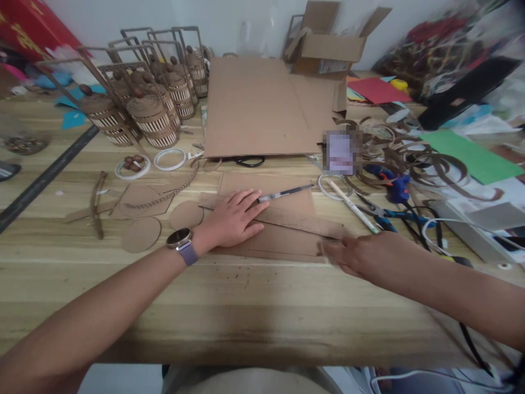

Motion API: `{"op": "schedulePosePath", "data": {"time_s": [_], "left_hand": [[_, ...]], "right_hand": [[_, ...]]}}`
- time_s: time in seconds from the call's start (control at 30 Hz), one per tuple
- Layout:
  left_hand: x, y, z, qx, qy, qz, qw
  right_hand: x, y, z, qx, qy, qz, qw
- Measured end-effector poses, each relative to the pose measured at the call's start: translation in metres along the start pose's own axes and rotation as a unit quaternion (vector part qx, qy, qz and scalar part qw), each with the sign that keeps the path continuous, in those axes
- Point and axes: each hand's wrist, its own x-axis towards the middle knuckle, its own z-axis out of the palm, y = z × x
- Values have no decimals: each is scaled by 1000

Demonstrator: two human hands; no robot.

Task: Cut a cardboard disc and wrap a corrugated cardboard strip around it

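Observation:
My left hand (235, 219) lies flat with fingers apart, pressing on a long narrow cardboard strip (295, 220). Beneath the strip is a wider cardboard sheet (270, 246) with a line along its lower part. A pen (287, 193) lies at my left fingertips, its tip pointing right. My right hand (356, 253) is closed at the right ends of the strip and sheet; what its fingers hold is hidden. Two cardboard discs (141, 234) lie left of my left hand, beside a watch (179, 238) on that wrist.
A large cardboard panel (254, 109) lies behind, with an open box (328, 54) at its back right. Several lantern-like slatted cylinders (151, 117) stand at the back left. Pliers (381, 210), a white stick (353, 205), brown curled strips (435, 164) and cables crowd the right.

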Motion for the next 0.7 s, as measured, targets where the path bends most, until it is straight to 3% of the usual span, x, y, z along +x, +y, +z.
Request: {"op": "schedulePosePath", "data": {"time_s": [0.13, 0.27, 0.4, 0.53, 0.6, 0.7], "left_hand": [[0, 0, 1, 0, 4, 5, 1000], [0, 0, 3, 5, 16, 9, 1000], [0, 0, 3, -1, 18, 3, 1000], [0, 1, 1, -9, 12, 1, 1000], [0, 1, 1, -9, 14, 2, 1000], [0, 1, 1, 0, 22, 2, 1000]], "right_hand": [[-13, 17, 9, 13, -23, 8, 1000], [-15, 28, 4, 29, -17, 40, 999], [14, 22, -5, 86, 52, 80, 992], [45, 14, -14, 145, 150, -3, 978], [47, 16, -20, 140, 199, -19, 970], [34, 22, -26, 128, 248, 11, 960]]}}
